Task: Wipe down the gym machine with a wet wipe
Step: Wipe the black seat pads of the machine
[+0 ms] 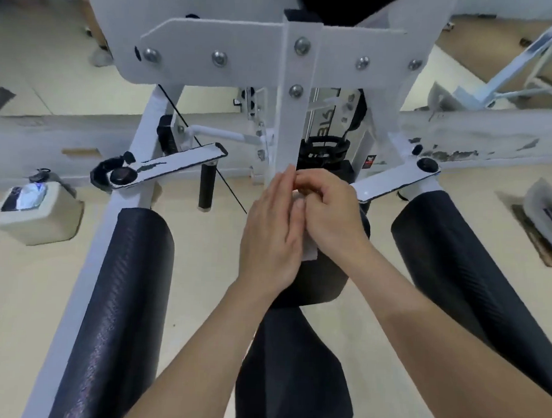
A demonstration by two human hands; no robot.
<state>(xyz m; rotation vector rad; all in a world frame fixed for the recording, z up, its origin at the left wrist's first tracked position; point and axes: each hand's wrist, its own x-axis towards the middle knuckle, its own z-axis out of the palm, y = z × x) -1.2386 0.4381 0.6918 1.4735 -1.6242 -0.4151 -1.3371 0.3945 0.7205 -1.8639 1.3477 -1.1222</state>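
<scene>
Both hands pinch the wet wipe [310,249] between them, left hand [272,237] and right hand [328,210] closed on it; the machine's upright white post [298,115] rises just beyond

Beige floor [203,269] throughout. Cream plastic jug [36,213] on it at far left, dark cap, label facing up. Worn white wall base [490,138] runs behind the jug and on across to the right. Another white frame [524,64] stands beyond that wall base, top right.
</scene>
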